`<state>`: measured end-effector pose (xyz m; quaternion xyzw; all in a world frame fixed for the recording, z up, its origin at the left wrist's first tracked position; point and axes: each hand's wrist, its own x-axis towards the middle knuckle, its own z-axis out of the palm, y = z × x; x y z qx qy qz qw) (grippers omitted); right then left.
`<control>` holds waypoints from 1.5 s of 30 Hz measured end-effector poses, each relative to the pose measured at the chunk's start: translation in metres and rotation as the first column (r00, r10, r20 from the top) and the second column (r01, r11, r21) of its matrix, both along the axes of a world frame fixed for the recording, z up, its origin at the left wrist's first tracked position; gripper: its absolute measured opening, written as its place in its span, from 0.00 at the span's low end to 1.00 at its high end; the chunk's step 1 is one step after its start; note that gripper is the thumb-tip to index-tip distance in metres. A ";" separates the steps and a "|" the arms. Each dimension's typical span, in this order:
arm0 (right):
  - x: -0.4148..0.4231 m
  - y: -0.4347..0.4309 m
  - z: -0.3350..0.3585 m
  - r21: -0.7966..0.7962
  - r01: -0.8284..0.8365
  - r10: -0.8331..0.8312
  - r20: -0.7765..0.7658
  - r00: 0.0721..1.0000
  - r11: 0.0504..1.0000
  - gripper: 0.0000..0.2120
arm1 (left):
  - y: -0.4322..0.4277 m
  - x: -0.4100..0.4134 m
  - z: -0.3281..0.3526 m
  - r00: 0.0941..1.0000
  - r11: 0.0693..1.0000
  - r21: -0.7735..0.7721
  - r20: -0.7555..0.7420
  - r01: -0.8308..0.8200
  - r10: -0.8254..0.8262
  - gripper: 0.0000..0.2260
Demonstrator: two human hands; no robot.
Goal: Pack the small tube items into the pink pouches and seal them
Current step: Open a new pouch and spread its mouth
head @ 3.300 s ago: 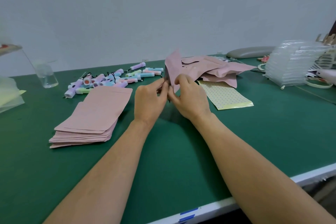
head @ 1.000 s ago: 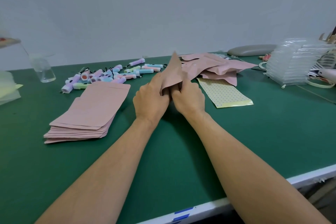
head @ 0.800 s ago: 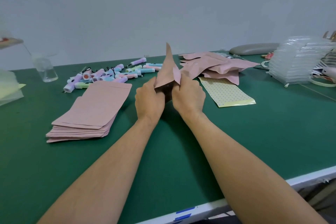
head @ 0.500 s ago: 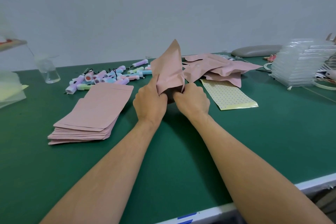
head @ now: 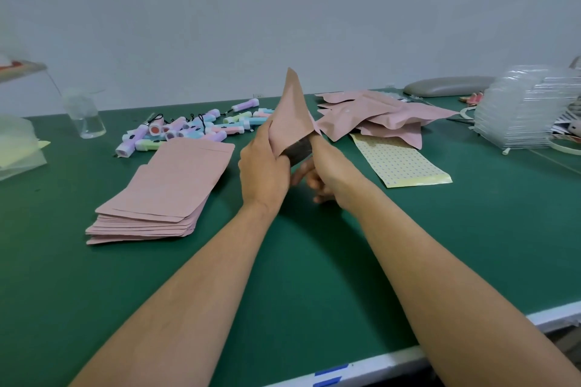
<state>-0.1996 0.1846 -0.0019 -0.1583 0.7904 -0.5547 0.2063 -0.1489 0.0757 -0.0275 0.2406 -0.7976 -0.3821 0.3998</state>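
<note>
One pink pouch is up off the bench, yes? Who has it?

Both hands meet at it. It stands tilted, point up, with its dark open mouth facing down toward the wearer. The left hand grips its left edge: thumb laid up along the edge, fingers curled round at the mouth.

And the right hand?

One digit reaches up to the right lip of the mouth and touches it. The other fingers hang curled below the pouch, off it. Whether the lip is pinched, I can't tell.

Anything inside?

The mouth is too dark to say.

What lies around that pouch?

Left of it, near, is a stack of flat pouches. Behind and left of it is a loose heap of pastel tubes. Behind and right, just beside it, is a pile of puffed pouches. Right of it a yellow dotted sheet lies flat. Well apart on the left stands a clear cup. Well apart on the right are stacked clear trays, with a grey pad by the wall.
</note>
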 end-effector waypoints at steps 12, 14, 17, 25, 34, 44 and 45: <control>0.011 0.003 0.012 -0.189 -0.089 0.111 0.108 0.988 0.978 0.25 | -0.007 0.005 -0.001 0.991 0.952 -0.300 0.104 -0.052 0.087 0.29; 0.013 0.003 0.014 -0.318 -0.043 0.087 0.125 0.988 0.947 0.21 | -0.005 0.003 -0.001 0.990 0.953 -0.298 0.111 -0.050 0.087 0.28; 0.016 -0.002 0.013 -0.325 0.004 -0.011 -0.019 1.000 0.946 0.11 | -0.003 0.001 0.001 0.988 0.964 -0.258 0.122 -0.065 0.100 0.28; 0.016 -0.012 0.012 -0.461 0.059 -0.158 -0.179 0.971 0.885 0.14 | 0.006 0.004 0.004 0.976 0.924 -0.382 0.199 -0.001 0.083 0.25; 0.008 -0.017 -0.003 -0.460 -0.032 -0.131 -0.318 0.939 0.887 0.13 | 0.022 0.007 0.005 0.978 0.832 -0.553 0.192 0.039 0.082 0.31; -0.013 -0.008 -0.010 -0.266 -0.090 0.043 -0.175 0.984 0.960 0.10 | 0.019 0.007 0.003 0.995 0.888 -0.459 0.063 -0.035 0.072 0.24; -0.012 -0.007 -0.010 -0.247 -0.138 0.113 -0.115 0.987 0.959 0.12 | 0.019 0.007 0.003 0.996 0.885 -0.466 0.076 -0.009 0.050 0.29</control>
